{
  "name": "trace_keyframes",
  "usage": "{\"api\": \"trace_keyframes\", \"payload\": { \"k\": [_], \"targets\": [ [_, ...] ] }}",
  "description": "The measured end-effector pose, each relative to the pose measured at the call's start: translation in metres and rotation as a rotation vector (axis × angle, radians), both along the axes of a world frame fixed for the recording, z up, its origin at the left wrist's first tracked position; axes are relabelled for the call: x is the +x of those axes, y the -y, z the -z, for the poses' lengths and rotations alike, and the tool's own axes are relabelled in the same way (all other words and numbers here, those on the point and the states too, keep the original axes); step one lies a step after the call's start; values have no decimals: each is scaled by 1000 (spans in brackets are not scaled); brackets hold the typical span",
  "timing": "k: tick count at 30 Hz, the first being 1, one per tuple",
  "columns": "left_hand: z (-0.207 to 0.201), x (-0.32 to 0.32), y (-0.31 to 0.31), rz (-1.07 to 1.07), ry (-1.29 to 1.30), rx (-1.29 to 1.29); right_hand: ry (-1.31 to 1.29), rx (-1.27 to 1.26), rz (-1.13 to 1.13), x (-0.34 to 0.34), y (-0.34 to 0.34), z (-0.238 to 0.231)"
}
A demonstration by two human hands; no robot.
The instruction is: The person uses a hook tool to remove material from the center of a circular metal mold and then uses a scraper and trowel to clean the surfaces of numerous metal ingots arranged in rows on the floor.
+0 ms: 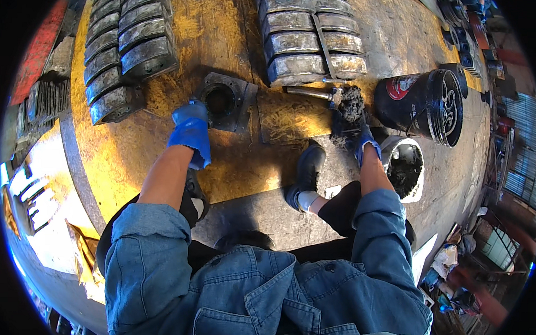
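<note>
My left hand [191, 123], in a blue glove, is at the left edge of a dark, square metal plate with a round opening [220, 102]. Its fingers look curled against that edge. To the right, my right hand [366, 139] wears a blue glove, dark with grime toward the fingers. Those fingers reach beside a grey, greasy-looking clump [352, 103], and their grip is hard to make out. A metal bar-like handle [308, 92] lies left of the clump. Close by the right wrist stands a white bucket [420, 162] with dark grey matter inside.
Stacked curved metal blocks stand in rows at the far left [147, 36] and far middle [290, 42], the latter strapped. A black bucket [410, 106] lies on its side at right. My boots [308, 169] are on the floor below the yellow, worn metal surface [238, 168].
</note>
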State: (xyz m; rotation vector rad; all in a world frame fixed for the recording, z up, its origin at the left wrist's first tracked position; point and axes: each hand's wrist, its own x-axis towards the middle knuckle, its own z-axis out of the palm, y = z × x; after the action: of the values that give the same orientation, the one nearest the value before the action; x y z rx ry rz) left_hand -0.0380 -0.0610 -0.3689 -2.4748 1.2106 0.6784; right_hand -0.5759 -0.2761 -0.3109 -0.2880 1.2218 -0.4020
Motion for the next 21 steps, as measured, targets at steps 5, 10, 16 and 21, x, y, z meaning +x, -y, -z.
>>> {"api": "trace_keyframes", "payload": {
  "k": [5, 10, 16, 21],
  "targets": [
    [11, 0, 3, -60, 7, -58, -1606, -1234, -355, 59, 23, -7],
    [5, 1, 0, -32, 16, -22, -1626, -1678, -977, 176, 22, -72],
    [-5, -2, 4, -61, -5, -32, -1744, -1534, -1055, 227, 41, -38],
    [-14, -7, 4, -60, 8, -40, -1562, -1618, -989, 203, 58, -34]
  ]
}}
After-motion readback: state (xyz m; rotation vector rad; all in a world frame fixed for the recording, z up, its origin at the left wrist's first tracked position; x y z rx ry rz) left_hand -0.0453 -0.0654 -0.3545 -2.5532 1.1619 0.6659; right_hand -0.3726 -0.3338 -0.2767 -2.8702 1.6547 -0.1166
